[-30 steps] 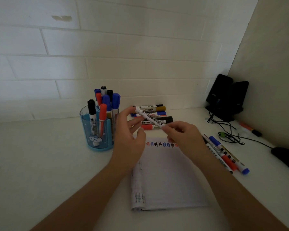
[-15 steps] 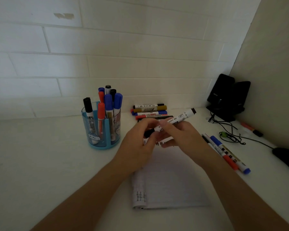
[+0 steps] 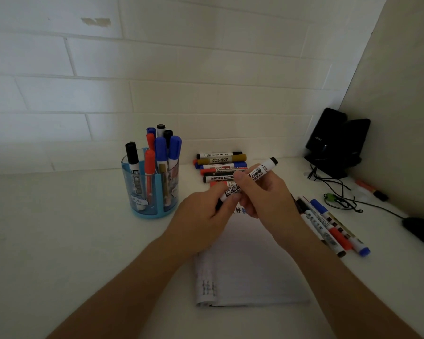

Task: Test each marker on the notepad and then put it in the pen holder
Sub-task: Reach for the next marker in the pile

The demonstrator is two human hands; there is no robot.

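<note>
Pinching a white, black-ended marker [image 3: 262, 171] over the lined white notepad [image 3: 250, 270]: left hand [image 3: 201, 216] at lower end, right hand [image 3: 271, 200] mid-barrel. Blue translucent pen holder [image 3: 137, 194] stands near the desk's [image 3: 59, 228] back edge.

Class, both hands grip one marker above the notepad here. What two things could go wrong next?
1. If the left hand and right hand pull the marker open with a jerk, the left hand may knock the crowded pen holder nearby.
2. The right forearm lies close to the loose markers beside the notepad and could roll them away.
</note>
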